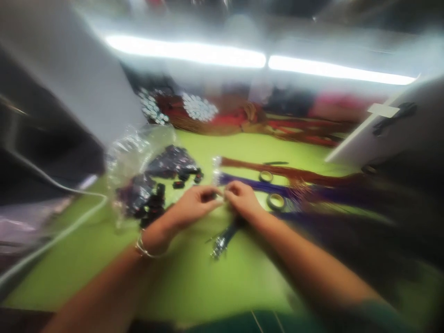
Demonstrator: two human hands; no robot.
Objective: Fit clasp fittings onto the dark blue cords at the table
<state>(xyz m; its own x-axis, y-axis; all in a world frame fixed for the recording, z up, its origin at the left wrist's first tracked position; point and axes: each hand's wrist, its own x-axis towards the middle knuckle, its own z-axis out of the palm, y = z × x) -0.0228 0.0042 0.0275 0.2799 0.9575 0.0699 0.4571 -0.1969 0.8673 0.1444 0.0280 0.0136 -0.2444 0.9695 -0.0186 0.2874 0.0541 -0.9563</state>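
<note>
My left hand (pixel 196 202) and my right hand (pixel 244 200) meet fingertip to fingertip above the green tabletop (pixel 194 277). Both pinch at the same small spot; whatever lies between the fingertips is too small and blurred to name. Just below my right hand lies a bundle of dark wires with shiny metal ends (pixel 219 247). Left of my left hand are loose black plastic parts (pixel 156 201), which look like connector housings. Beyond my fingers lie a bundle of blue wires (pixel 255 183) and a bundle of brown wires (pixel 249 165), with whitish ends at their left.
Two tape rolls (pixel 276 201) sit among the wires at right. A clear plastic bag (pixel 128 152) with dark parts stands at left. More red-brown wire bundles (pixel 229 122) line the back below bright tube lights (pixel 187 51). A pale cable (pixel 69 226) crosses the left edge; side panels (pixel 388 120) flank the table.
</note>
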